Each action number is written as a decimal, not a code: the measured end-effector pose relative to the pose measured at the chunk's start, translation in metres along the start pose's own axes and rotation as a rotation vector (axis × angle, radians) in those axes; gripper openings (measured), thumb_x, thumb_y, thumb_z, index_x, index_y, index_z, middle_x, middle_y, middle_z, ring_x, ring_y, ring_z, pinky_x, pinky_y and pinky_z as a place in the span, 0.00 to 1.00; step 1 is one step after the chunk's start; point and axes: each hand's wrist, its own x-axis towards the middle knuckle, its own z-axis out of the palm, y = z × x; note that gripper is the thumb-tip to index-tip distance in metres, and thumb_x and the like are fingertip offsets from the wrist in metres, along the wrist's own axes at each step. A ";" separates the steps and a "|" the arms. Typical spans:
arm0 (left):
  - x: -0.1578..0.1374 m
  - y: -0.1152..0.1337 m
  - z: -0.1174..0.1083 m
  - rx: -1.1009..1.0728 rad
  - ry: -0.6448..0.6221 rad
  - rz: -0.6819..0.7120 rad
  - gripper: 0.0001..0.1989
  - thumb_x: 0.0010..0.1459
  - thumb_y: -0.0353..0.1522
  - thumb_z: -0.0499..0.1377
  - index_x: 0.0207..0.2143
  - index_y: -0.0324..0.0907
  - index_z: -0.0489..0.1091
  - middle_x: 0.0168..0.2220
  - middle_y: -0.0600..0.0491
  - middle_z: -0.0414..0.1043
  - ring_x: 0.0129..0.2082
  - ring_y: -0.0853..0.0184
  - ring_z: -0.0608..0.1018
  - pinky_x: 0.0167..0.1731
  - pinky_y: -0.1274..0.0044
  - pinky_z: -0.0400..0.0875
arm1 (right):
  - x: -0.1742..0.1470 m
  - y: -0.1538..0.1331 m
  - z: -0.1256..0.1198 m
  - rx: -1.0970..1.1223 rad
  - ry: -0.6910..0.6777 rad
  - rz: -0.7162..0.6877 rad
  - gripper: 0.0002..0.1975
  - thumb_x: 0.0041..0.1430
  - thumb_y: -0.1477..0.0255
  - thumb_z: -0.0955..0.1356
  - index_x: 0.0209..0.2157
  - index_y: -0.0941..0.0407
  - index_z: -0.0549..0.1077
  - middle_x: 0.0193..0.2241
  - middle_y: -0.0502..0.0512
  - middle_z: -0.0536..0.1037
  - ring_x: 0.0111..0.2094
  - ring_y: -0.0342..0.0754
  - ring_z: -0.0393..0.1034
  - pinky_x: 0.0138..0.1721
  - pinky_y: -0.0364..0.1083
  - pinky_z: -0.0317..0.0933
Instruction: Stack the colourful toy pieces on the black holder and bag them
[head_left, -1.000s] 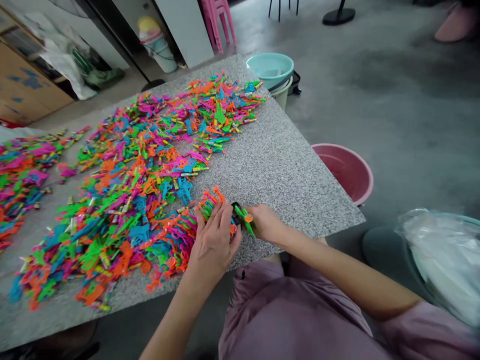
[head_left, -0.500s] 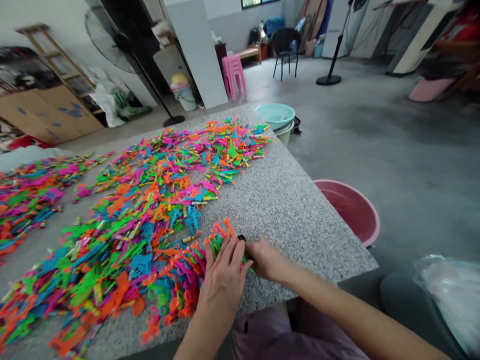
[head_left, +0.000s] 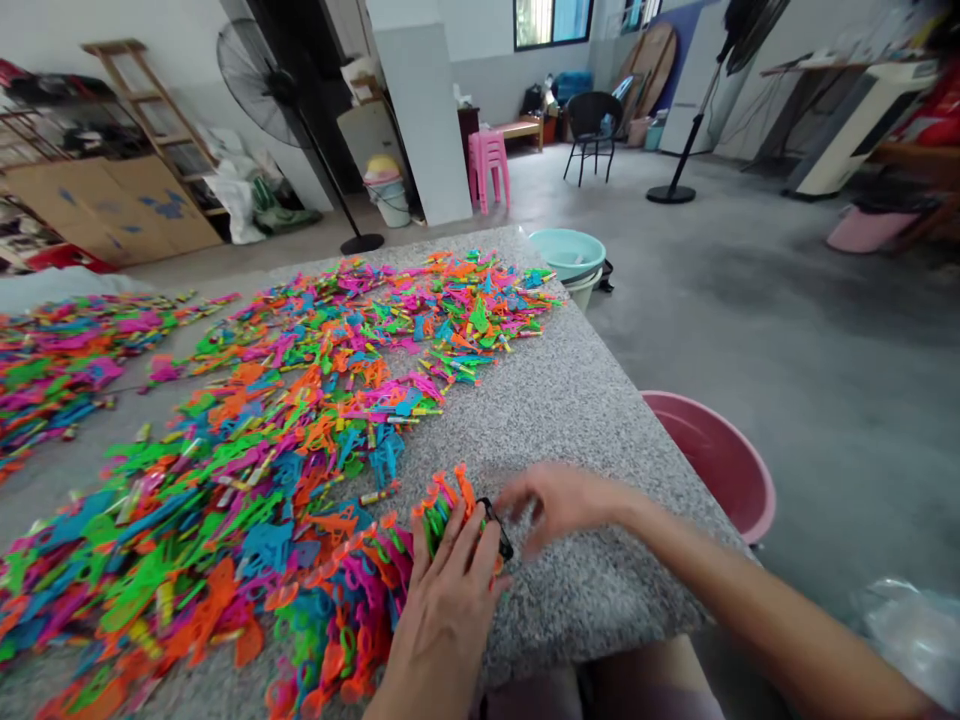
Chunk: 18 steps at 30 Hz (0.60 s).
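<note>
Left hand [head_left: 450, 597] over a row of plastic toys [head_left: 370, 585]
Whether its grip clamps the row, I cannot tell — right hand [head_left: 561, 502] near the row's end, grip apart.

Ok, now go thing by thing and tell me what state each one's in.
Left grip: laid over the row, fingers slightly parted
Right grip: fingers loosely curled, nothing visibly held, motion-blurred
Row of plastic pieces: packed side by side
Black piece: at the row's end
Loose plastic pieces: heaped, colours mixed
Pink stools: stacked
Turquoise basin: uncovered, atop a pale container
Left fan: upright; running or not, can't tell
</note>
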 end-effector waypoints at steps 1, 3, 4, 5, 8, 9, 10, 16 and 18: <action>0.000 0.000 0.000 0.033 0.030 0.012 0.14 0.67 0.34 0.50 0.50 0.40 0.70 0.52 0.45 0.75 0.52 0.55 0.77 0.62 0.51 0.52 | 0.020 0.007 -0.024 -0.088 0.157 0.071 0.24 0.47 0.68 0.77 0.48 0.55 0.75 0.37 0.54 0.80 0.38 0.49 0.75 0.39 0.43 0.64; 0.000 -0.003 -0.001 0.090 0.057 0.043 0.15 0.67 0.33 0.48 0.50 0.40 0.70 0.52 0.46 0.75 0.51 0.57 0.77 0.65 0.54 0.48 | 0.068 0.018 -0.069 -0.300 0.538 0.238 0.22 0.55 0.66 0.73 0.51 0.58 0.72 0.45 0.60 0.78 0.44 0.52 0.74 0.45 0.46 0.63; -0.001 -0.004 -0.001 0.111 0.058 0.065 0.16 0.67 0.33 0.48 0.51 0.40 0.70 0.52 0.47 0.75 0.52 0.58 0.77 0.65 0.55 0.46 | 0.093 0.022 -0.088 -0.374 0.672 0.333 0.21 0.60 0.65 0.70 0.53 0.59 0.71 0.48 0.63 0.77 0.46 0.53 0.73 0.46 0.47 0.63; -0.001 -0.006 -0.001 0.130 0.056 0.090 0.16 0.66 0.33 0.48 0.52 0.40 0.69 0.53 0.48 0.75 0.53 0.59 0.76 0.66 0.57 0.45 | 0.117 0.026 -0.104 -0.426 0.738 0.423 0.20 0.63 0.66 0.67 0.53 0.62 0.71 0.50 0.67 0.75 0.48 0.54 0.72 0.46 0.47 0.63; -0.005 -0.012 0.000 0.170 0.038 0.129 0.17 0.64 0.33 0.51 0.53 0.41 0.69 0.54 0.49 0.74 0.54 0.59 0.75 0.66 0.58 0.49 | 0.166 0.037 -0.128 -0.464 0.736 0.561 0.14 0.63 0.73 0.66 0.48 0.66 0.73 0.45 0.72 0.77 0.47 0.57 0.73 0.44 0.47 0.64; -0.006 -0.013 0.001 0.174 0.033 0.127 0.18 0.63 0.33 0.51 0.53 0.41 0.69 0.54 0.49 0.74 0.54 0.59 0.75 0.65 0.58 0.50 | 0.172 0.042 -0.130 -0.457 0.713 0.571 0.12 0.62 0.76 0.66 0.45 0.66 0.75 0.43 0.72 0.78 0.46 0.57 0.74 0.43 0.47 0.64; -0.006 -0.012 0.001 0.173 0.023 0.122 0.18 0.63 0.33 0.52 0.54 0.41 0.68 0.55 0.49 0.73 0.54 0.59 0.75 0.65 0.58 0.51 | 0.173 0.049 -0.130 -0.449 0.692 0.573 0.11 0.61 0.77 0.66 0.43 0.66 0.75 0.41 0.71 0.78 0.45 0.57 0.74 0.43 0.47 0.64; 0.004 -0.001 -0.008 0.097 -0.022 0.042 0.18 0.63 0.31 0.51 0.53 0.40 0.68 0.55 0.47 0.73 0.55 0.58 0.74 0.68 0.57 0.33 | 0.151 0.071 -0.119 -0.390 0.731 0.543 0.19 0.63 0.69 0.67 0.52 0.66 0.69 0.49 0.72 0.75 0.52 0.57 0.70 0.49 0.47 0.62; 0.007 -0.001 -0.011 0.079 -0.006 0.045 0.17 0.62 0.30 0.51 0.52 0.40 0.68 0.54 0.47 0.74 0.54 0.59 0.75 0.68 0.58 0.30 | 0.155 0.067 -0.120 -0.234 0.777 0.539 0.25 0.58 0.69 0.71 0.53 0.66 0.67 0.49 0.72 0.74 0.52 0.58 0.69 0.49 0.48 0.62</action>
